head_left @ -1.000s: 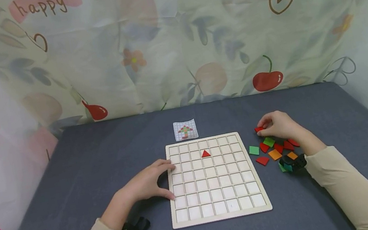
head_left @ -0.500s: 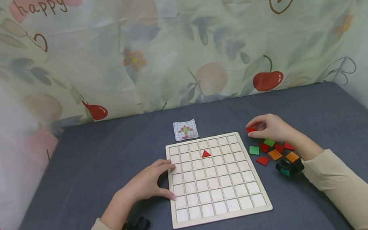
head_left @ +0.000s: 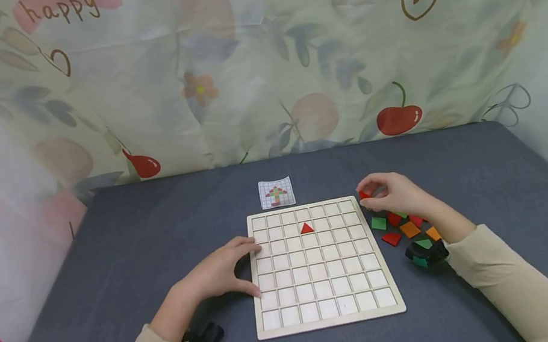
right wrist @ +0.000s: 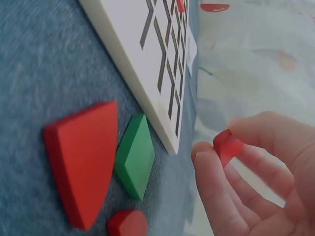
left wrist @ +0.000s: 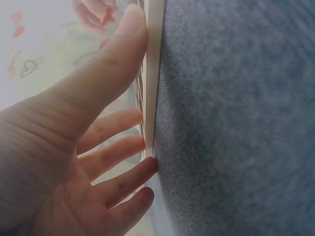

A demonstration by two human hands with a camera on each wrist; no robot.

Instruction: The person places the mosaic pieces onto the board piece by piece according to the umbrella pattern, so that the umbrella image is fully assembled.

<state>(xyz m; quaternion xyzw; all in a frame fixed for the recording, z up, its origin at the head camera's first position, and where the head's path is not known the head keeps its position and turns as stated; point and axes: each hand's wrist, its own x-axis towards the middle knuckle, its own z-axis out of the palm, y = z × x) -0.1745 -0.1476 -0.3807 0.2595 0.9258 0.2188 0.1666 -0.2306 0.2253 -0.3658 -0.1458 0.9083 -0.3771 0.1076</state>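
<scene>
A pale wooden grid board (head_left: 328, 324) lies on the dark table, with one red triangular tile (head_left: 306, 228) in its second row from the far side. Against the board's left edge rest the thumb and fingertips of my left hand (head_left: 220, 271), the fingers fairly straight. My right hand (head_left: 393, 192) pinches a small red tile (right wrist: 229, 148) between thumb and forefinger; the fingers partly hide its shape. That hand is just off the board's far right corner. Beneath and nearer lie a green square tile (head_left: 379, 223) and a red tile with one curved side (right wrist: 84, 162).
Several other red, green and orange tiles (head_left: 409, 229) lie loosely right of the board, some hidden under my right wrist and its black camera (head_left: 428, 254). Behind the board lies a small printed card (head_left: 276, 194) with a coloured grid picture. A patterned curtain (head_left: 257, 76) hangs beyond the table.
My right hand has moved left with the red tile, from above the loose pile to the board's far right corner. The left hand and the board have stayed put.
</scene>
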